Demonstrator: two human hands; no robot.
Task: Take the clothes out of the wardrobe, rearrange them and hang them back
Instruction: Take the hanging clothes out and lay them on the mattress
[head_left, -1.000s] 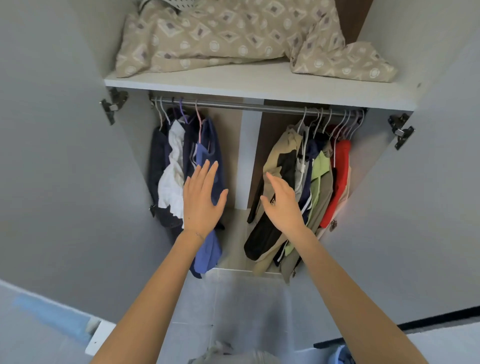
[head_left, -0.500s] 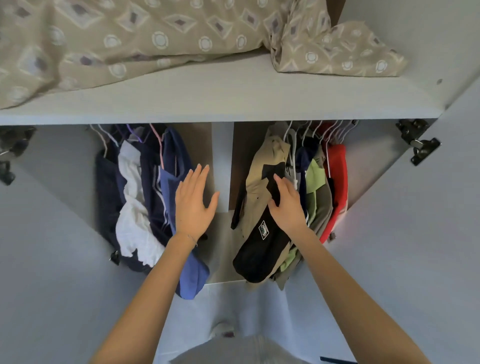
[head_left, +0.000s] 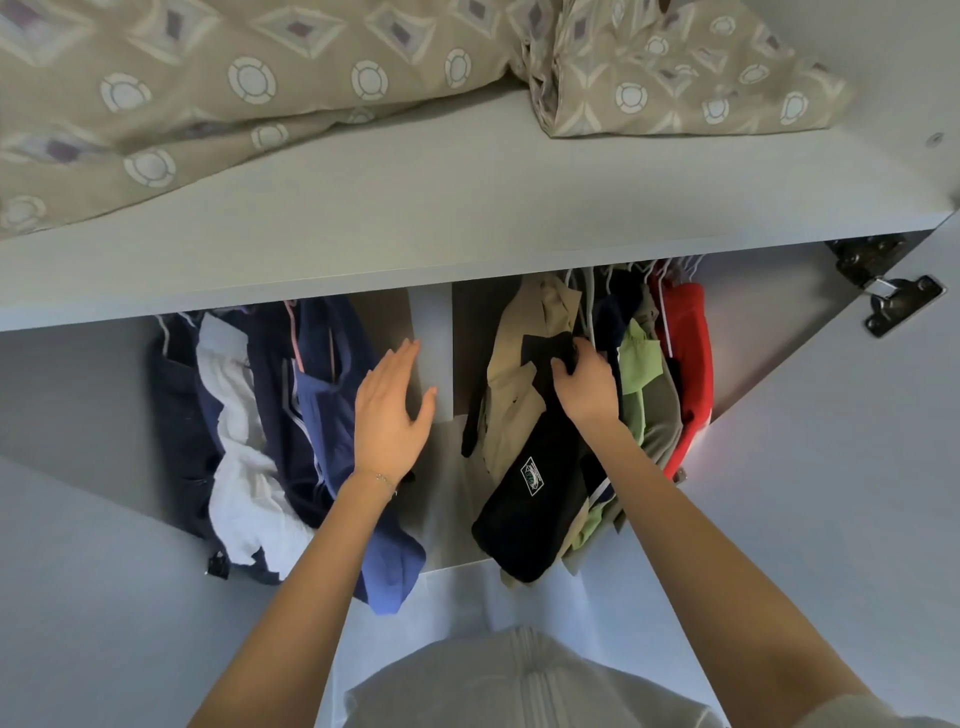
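Centre right, the right grip (head_left: 587, 384) clutches the black-and-beige jacket (head_left: 519, 525), whose white patch (head_left: 531, 475) is illegible. The left grip (head_left: 392, 410) is flat-fingered, holding nothing.

Two hands (head_left: 392, 415) (head_left: 589, 387), two clothes bunches (head_left: 270, 415) (head_left: 524, 514), one bedcover (head_left: 260, 78).

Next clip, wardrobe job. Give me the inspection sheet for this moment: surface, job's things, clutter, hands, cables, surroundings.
Surface: white shelf above the hanging space.
Job's things: navy, white and blue clothes hang left of the divider; beige-and-black jacket, green garment and red garment hang right of it.
Clutter: patterned bedding lies on the shelf.
Hands: left hand open, fingers straight, beside the left group; right hand grips the jacket's black fabric.
Cables: nothing seen.
Surroundings: open wardrobe door at right, with a metal hinge.
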